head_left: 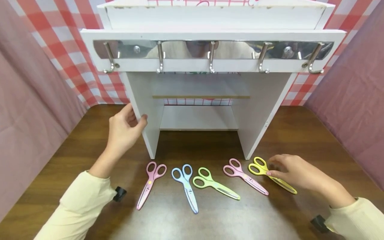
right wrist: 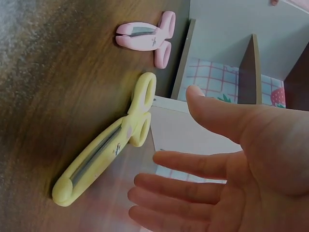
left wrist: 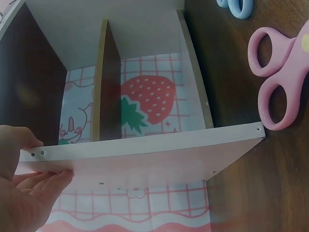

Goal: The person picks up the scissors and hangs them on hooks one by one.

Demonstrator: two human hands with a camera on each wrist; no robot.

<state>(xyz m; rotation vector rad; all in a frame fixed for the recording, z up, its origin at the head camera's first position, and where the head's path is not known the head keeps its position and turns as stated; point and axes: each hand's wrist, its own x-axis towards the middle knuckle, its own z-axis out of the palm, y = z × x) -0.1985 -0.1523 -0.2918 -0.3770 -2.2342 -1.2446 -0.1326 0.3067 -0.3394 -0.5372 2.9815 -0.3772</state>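
Note:
My left hand [head_left: 123,128] grips the front edge of the left side panel [head_left: 141,110] of a white shelf rack. In the left wrist view, the thumb lies on one face of that panel and the fingers on the other. Over the table at the right, my right hand [head_left: 295,170] is held beside the yellow scissors [right wrist: 108,145]. The right wrist view shows its fingers loosely extended, apart from the scissors, with nothing held. Pink scissors [head_left: 246,177], green scissors [head_left: 216,184], blue scissors [head_left: 185,186] and another pink pair [head_left: 151,183] lie along the front of the rack.
Across the rack's top runs a metal strip with several hooks [head_left: 211,56] jutting forward. Inside are a middle shelf [head_left: 201,85] and a bottom shelf [head_left: 198,118]. The rack stands on a brown wooden table [head_left: 69,156], with a red checked cloth [head_left: 69,40] behind and pink cloth [head_left: 27,110] at the sides.

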